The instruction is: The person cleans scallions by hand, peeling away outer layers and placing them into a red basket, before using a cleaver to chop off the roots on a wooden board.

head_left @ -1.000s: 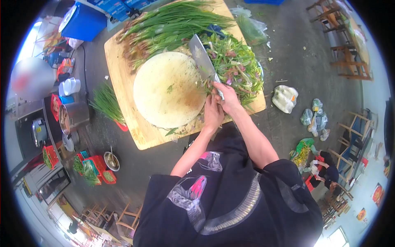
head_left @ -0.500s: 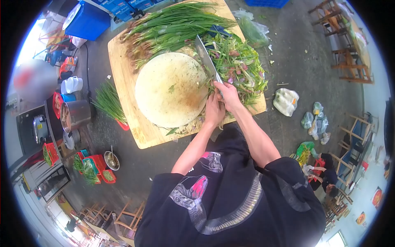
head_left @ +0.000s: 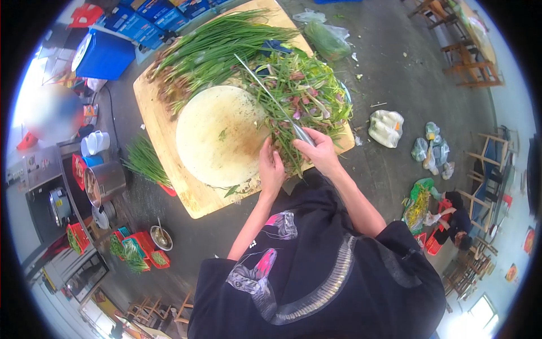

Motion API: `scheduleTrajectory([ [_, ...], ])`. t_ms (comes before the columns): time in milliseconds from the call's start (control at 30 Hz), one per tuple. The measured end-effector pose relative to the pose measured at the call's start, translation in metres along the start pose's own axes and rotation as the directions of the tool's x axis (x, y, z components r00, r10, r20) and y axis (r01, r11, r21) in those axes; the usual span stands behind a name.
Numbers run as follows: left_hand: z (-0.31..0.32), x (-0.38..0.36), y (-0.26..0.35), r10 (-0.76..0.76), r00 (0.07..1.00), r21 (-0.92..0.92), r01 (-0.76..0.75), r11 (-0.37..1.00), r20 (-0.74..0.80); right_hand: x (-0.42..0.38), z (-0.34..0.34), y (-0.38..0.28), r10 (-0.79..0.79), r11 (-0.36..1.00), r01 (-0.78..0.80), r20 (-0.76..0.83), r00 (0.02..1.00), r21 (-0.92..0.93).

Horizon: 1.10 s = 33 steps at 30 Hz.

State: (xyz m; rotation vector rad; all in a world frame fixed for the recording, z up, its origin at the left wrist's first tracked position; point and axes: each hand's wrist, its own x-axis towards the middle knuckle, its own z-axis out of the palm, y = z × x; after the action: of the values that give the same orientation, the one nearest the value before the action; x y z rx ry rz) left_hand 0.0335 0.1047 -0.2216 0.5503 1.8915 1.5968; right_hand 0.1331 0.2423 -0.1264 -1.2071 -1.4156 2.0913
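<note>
My right hand (head_left: pixel 320 150) is closed on the handle of a knife (head_left: pixel 275 101), whose long blade points up and left over a heap of trimmed green and purple leaves (head_left: pixel 316 96). By the right edge of the round chopping board (head_left: pixel 217 135), my left hand (head_left: pixel 271 168) has its fingers apart, with nothing visible in it. Long green onions (head_left: pixel 220 48) lie in a pile at the back of the wooden table (head_left: pixel 197 198).
Green onions (head_left: pixel 145 161) stand in a red basket left of the table. On the floor at the right lie a white bag (head_left: pixel 386 127) and several small bags (head_left: pixel 432 150). Another person (head_left: pixel 458 220) works at the lower right. Blue boxes (head_left: pixel 135 25) are at the back left.
My hands have moved apart, the left one opening beside the board. The knife is tilted further left, over the leaves. The whole view has shifted slightly.
</note>
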Motion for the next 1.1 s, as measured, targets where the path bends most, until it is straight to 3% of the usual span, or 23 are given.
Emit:
scheduleTrajectory([
  [33, 0.0, 0.005, 0.001, 0.076, 0.997, 0.03, -0.077, 0.997, 0.034, -0.006, -0.009, -0.002, -0.002, 0.999, 0.003, -0.017, 1.0, 0.047],
  [167, 0.014, 0.018, 0.019, 0.119, 0.991, 0.209, -0.129, 0.969, 0.058, -0.021, -0.051, 0.006, 0.02, 0.988, -0.004, -0.103, 0.995, 0.155],
  [267, 0.026, 0.028, 0.021, 0.225, 0.957, 0.391, -0.281, 0.876, 0.184, -0.026, -0.067, 0.0, -0.092, 0.995, 0.079, -0.228, 0.969, -0.069],
  [300, 0.028, 0.033, 0.015, 0.191, 0.952, 0.405, -0.277, 0.871, 0.241, -0.024, -0.072, 0.005, -0.146, 0.977, 0.104, -0.235, 0.961, -0.184],
  [400, 0.032, 0.039, 0.002, 0.094, 0.954, 0.46, -0.221, 0.86, 0.284, -0.016, -0.077, 0.019, -0.476, 0.674, 0.254, -0.144, 0.868, -0.693],
  [433, 0.035, 0.037, 0.002, 0.129, 0.966, 0.461, -0.221, 0.859, 0.224, -0.01, -0.079, 0.031, -0.504, 0.57, 0.26, -0.082, 0.86, -0.78],
  [533, 0.018, 0.035, -0.005, 0.169, 0.97, 0.427, -0.229, 0.875, 0.174, 0.004, -0.086, 0.05, -0.48, 0.514, 0.279, -0.002, 0.877, -0.811],
  [567, 0.012, 0.028, -0.002, 0.207, 0.969, 0.52, -0.246, 0.818, 0.132, 0.003, -0.084, 0.05, -0.524, 0.486, 0.311, 0.012, 0.851, -0.816],
  [667, -0.012, 0.002, -0.003, -0.004, 0.996, 0.316, -0.023, 0.949, 0.084, -0.001, -0.078, 0.026, -0.579, 0.461, 0.33, 0.003, 0.815, -0.824],
  [800, -0.034, -0.037, -0.014, -0.127, 0.991, 0.234, 0.112, 0.966, 0.05, 0.022, -0.075, 0.04, -0.613, 0.425, 0.359, 0.027, 0.79, -0.831],
  [1033, -0.071, -0.083, -0.028, -0.458, 0.883, 0.004, 0.461, 0.888, -0.099, 0.041, -0.062, 0.068, -0.338, 0.341, 0.183, 0.062, 0.939, -0.922],
  [1100, -0.083, -0.096, -0.028, -0.48, 0.867, -0.042, 0.479, 0.877, -0.129, 0.038, -0.068, 0.058, -0.382, 0.404, 0.25, 0.086, 0.92, -0.88],
])
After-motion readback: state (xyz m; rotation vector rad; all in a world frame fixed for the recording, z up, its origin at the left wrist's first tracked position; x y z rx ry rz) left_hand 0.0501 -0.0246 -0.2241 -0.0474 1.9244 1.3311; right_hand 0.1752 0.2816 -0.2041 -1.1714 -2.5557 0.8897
